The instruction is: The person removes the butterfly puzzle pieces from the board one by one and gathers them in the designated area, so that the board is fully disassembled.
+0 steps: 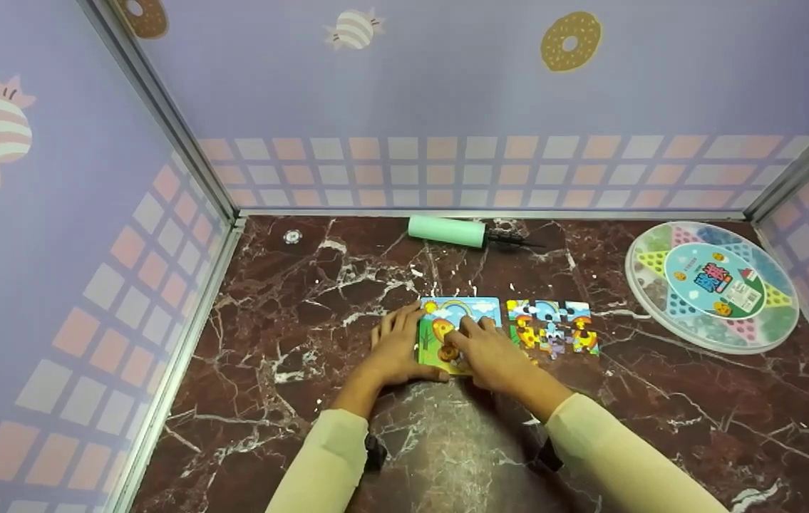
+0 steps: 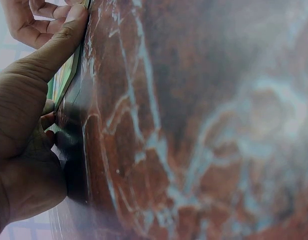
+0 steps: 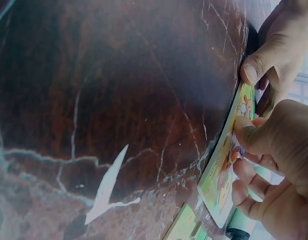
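Observation:
A colourful puzzle board (image 1: pixel 462 308) with a sun and rainbow picture lies flat on the marble-patterned table. My left hand (image 1: pixel 400 345) holds it at the left side, fingers along that edge and thumb at the near edge. Over the board's lower right part is my right hand (image 1: pixel 497 354), its thumb and fingers bent. In the right wrist view they pinch a small puzzle piece (image 3: pixel 237 153) against the board; the fingers hide most of it. Several puzzle pieces (image 1: pixel 549 311) lie loosely grouped just right of the board.
Behind the board lies a mint-green cylinder with a black end (image 1: pixel 447 231). A round, clear-lidded game box (image 1: pixel 714 285) with a star pattern sits at the right. A small round chip (image 1: pixel 292 236) is at the back left. Patterned walls (image 1: pixel 404 171) bound the table's back and sides.

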The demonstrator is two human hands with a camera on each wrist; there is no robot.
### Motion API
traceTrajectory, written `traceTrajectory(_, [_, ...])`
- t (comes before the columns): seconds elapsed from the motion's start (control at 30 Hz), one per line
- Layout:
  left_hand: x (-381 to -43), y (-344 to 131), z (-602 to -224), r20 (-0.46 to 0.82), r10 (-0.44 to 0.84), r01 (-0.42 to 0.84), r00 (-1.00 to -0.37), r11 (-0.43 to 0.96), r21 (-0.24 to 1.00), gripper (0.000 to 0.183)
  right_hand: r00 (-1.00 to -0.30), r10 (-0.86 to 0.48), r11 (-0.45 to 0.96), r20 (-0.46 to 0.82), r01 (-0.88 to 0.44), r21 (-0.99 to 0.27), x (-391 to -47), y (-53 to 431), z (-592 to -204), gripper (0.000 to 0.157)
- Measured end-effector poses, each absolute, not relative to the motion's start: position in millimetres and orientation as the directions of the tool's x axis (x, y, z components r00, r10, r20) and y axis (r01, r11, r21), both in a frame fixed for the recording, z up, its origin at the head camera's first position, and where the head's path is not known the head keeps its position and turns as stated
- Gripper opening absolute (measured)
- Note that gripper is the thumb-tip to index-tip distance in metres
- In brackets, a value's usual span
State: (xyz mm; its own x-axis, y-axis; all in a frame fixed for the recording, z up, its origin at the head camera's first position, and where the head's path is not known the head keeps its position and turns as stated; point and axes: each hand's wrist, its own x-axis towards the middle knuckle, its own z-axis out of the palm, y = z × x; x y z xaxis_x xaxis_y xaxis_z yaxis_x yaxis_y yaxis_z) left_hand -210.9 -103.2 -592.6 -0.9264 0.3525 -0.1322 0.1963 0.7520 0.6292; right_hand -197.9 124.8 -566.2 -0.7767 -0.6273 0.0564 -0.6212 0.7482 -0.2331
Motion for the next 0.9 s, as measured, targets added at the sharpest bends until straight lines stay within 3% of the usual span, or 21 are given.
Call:
traceTrajectory(0.33, [-208,-102,-587,-0.124,0.352,0.199,-0.928,0.748,0.633,0.13,-0.745,-0.655,0.694,0.129,-0.66,-0.288,-196,131,-569,0.049])
traceTrajectory(0.9, [-208,-104,-588,-0.127,0.351,0.2,-0.928,0.755,0.624,0.131,-0.726,-0.68,0.661,0.099,-0.666,-0.345,-197,136,-567,0.042])
